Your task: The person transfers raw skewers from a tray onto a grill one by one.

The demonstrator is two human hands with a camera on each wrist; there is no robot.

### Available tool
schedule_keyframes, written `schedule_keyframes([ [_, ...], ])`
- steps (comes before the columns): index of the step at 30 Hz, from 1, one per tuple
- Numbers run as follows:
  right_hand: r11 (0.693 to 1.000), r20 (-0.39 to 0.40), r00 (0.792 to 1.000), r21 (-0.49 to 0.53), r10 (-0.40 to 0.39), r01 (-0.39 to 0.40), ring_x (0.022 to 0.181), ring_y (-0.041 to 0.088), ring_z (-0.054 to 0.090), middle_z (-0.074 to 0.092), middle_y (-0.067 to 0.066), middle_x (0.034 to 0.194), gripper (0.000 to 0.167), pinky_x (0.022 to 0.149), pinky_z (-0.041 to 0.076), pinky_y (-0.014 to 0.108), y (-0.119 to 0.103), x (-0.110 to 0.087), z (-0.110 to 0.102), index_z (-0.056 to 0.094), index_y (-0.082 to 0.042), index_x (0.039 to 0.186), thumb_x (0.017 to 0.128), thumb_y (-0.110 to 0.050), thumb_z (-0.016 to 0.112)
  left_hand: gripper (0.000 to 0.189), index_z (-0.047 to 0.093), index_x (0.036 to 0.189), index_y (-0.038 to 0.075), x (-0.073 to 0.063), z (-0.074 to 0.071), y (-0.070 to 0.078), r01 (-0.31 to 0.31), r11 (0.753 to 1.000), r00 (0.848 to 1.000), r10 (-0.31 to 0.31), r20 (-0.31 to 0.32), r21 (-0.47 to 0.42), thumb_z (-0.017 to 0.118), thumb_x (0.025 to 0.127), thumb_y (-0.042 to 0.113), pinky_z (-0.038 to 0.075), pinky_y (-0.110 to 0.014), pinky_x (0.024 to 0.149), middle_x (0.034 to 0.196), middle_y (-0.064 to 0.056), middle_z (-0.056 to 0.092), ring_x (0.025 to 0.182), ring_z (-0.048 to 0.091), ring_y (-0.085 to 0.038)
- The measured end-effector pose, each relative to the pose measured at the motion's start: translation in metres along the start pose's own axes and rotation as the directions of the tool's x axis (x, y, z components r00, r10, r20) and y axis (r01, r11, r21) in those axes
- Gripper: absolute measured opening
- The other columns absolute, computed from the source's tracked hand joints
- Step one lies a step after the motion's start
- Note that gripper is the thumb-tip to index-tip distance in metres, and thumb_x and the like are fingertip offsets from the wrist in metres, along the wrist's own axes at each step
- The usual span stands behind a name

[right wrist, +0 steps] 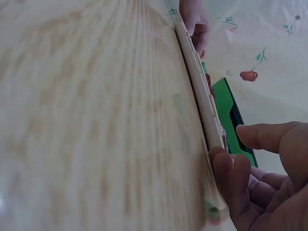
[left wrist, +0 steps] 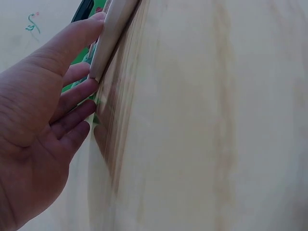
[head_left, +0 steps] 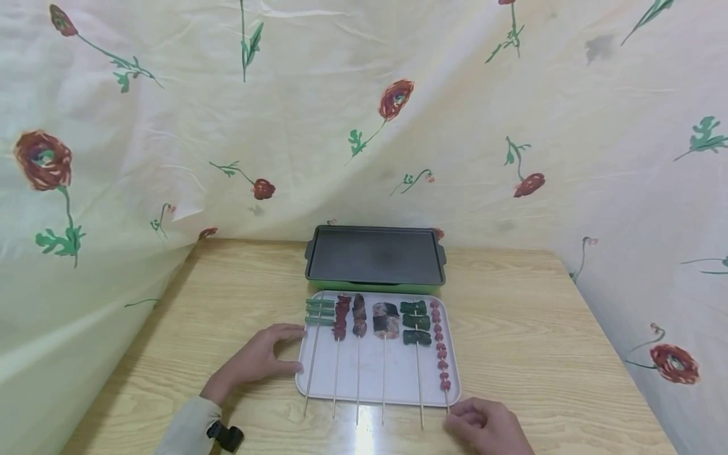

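Observation:
A white tray (head_left: 370,379) holds several wooden skewers side by side, their bare ends over its near rim. From left, they carry green vegetable strips (head_left: 320,312), red meat (head_left: 341,316), brown chunks (head_left: 359,315), fish pieces (head_left: 386,320), dark green pieces (head_left: 416,322) and small pinkish-red pieces (head_left: 440,344). My left hand (head_left: 270,354) is at the tray's left rim, thumb and fingers spread and fairly straight, fingertips right at the edge. By the near right corner, my right hand (head_left: 483,423) has its fingers bent at the rim beside the rightmost skewer's end, thumb apart from them.
Directly behind the tray stands a green electric griddle (head_left: 375,256) with a flat black plate. Both sit on a light wooden table (head_left: 529,328). A pale floral cloth (head_left: 296,126) hangs behind and along the sides. A black band (head_left: 226,436) is on the left wrist.

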State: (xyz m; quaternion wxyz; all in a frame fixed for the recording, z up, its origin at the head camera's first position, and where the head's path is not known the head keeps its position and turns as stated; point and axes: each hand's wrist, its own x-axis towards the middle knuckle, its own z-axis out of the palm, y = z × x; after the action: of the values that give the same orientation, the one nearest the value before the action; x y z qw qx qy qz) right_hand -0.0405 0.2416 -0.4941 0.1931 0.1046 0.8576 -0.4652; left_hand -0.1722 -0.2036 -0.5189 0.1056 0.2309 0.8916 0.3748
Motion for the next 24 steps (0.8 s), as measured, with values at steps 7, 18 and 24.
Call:
schedule_keyframes([
  [7, 1.000, 0.018, 1.000, -0.018, 0.011, -0.010, 0.079, 0.016, 0.063, 0.072, -0.001, 0.081, 0.039, 0.069, 0.049, 0.024, 0.0007, 0.0033, 0.0018, 0.076, -0.007, 0.104, 0.086, -0.041, 0.080, 0.072, 0.062, 0.140, 0.014, -0.0006, 0.0001, 0.0005, 0.013, 1.000, 1.000, -0.013, 0.015, -0.015, 0.083, 0.082, 0.050, 0.040, -0.056, 0.117, 0.148, -0.008, 0.057, 0.139, 0.049, -0.034],
  [18, 0.999, -0.025, 0.999, -0.016, -0.043, 0.042, 0.071, 0.015, 0.061, 0.070, -0.001, 0.077, 0.030, 0.060, 0.049, 0.021, 0.0029, 0.0044, 0.0042, 0.075, -0.003, 0.102, 0.084, -0.026, 0.083, 0.072, 0.062, 0.141, 0.015, -0.0008, -0.0007, -0.0002, 0.010, 1.000, 1.000, -0.009, 0.013, -0.018, 0.083, 0.081, 0.050, 0.040, -0.055, 0.117, 0.148, -0.008, 0.057, 0.140, 0.049, -0.034],
  [24, 0.997, -0.026, 0.997, 0.011, -0.078, 0.079, 0.065, 0.013, 0.058, 0.066, 0.001, 0.074, 0.027, 0.057, 0.049, 0.021, 0.0052, 0.0022, 0.0029, 0.074, 0.000, 0.101, 0.084, -0.020, 0.082, 0.072, 0.062, 0.141, 0.015, -0.0004, -0.0015, 0.0004, 0.009, 1.000, 1.000, -0.009, 0.012, -0.007, 0.083, 0.081, 0.050, 0.040, -0.055, 0.117, 0.147, -0.008, 0.057, 0.139, 0.049, -0.034],
])
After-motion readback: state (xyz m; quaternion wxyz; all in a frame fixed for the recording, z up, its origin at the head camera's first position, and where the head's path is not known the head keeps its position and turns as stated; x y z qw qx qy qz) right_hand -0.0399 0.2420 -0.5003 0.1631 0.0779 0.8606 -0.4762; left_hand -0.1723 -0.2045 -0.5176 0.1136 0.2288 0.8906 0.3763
